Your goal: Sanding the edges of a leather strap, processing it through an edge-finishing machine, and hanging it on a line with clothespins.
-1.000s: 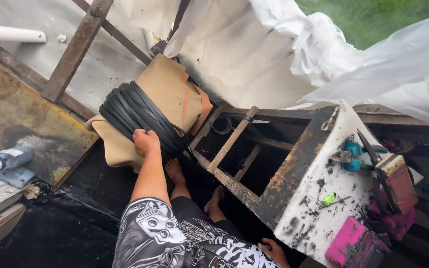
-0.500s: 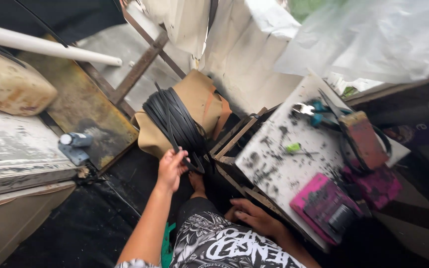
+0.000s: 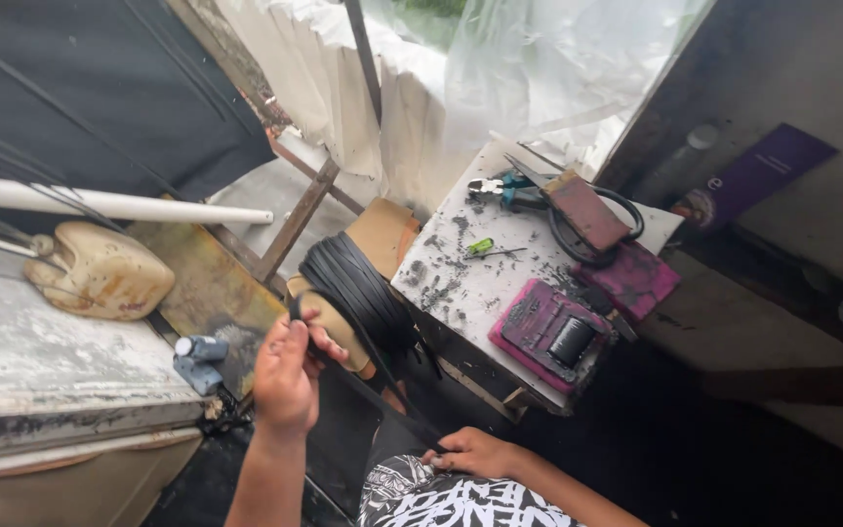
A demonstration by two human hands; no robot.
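Left hand [image 3: 285, 376] pinched black strap [image 3: 363, 376] off coil [image 3: 353, 288]; right hand [image 3: 475, 452] gripped same strap lower, beside white table [image 3: 470, 283].

left hand [image 3: 285, 376] pinching black strap [image 3: 343, 366], right hand [image 3: 475, 452] perhaps too

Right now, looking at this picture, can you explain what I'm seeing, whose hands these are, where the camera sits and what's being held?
This is one view from a camera worn on a person's head, looking down. No machine: two bare hands. The left hand pinches a flat black strap that runs off a thick black coil of the same strap; the right hand holds it lower down. Beside them, a stained white worktable carries blue-handled pliers, a small green screwdriver and a pink box-shaped tool.
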